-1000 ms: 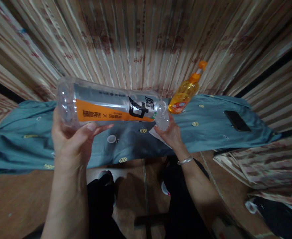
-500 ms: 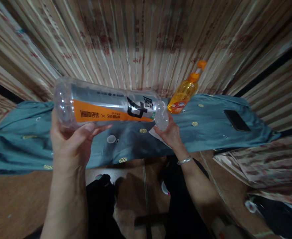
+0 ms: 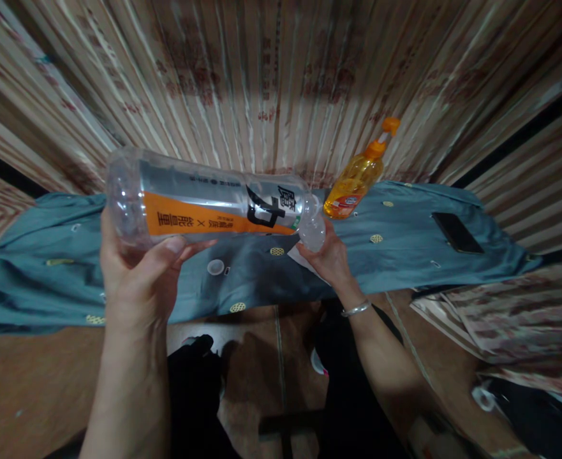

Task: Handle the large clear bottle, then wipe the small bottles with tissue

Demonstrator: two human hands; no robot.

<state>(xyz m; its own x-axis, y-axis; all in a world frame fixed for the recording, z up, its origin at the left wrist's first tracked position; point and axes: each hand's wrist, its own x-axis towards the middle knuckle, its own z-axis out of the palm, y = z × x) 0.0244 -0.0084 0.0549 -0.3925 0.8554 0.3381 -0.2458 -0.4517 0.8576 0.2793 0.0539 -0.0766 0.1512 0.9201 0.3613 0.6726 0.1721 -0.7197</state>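
Note:
A large clear plastic bottle point(image 3: 214, 204), with a grey and orange label, lies level in the air above the cloth-covered table. Near its base, my left hand point(image 3: 140, 261) grips it from below, the thumb against the side. The bottle's rounded clear top end point(image 3: 312, 231) points right. Close against that end is my right hand point(image 3: 326, 255), closed, with a bracelet on its wrist; its fingertips are partly hidden behind the bottle. A white tissue point(image 3: 304, 262) sticks out from under the right hand. Just beyond stands an orange pump bottle point(image 3: 354, 185) of yellow-orange liquid.
A teal patterned cloth point(image 3: 395, 255) covers the narrow table. A dark phone point(image 3: 457, 233) lies on its right part. Striped curtains point(image 3: 233, 83) hang behind and at both sides. Below are my legs and a tiled floor point(image 3: 256, 357); a dark bag-like item point(image 3: 529, 414) sits at lower right.
The view has shifted very slightly. Both hands and the plastic bottle keep practically the same position and hold.

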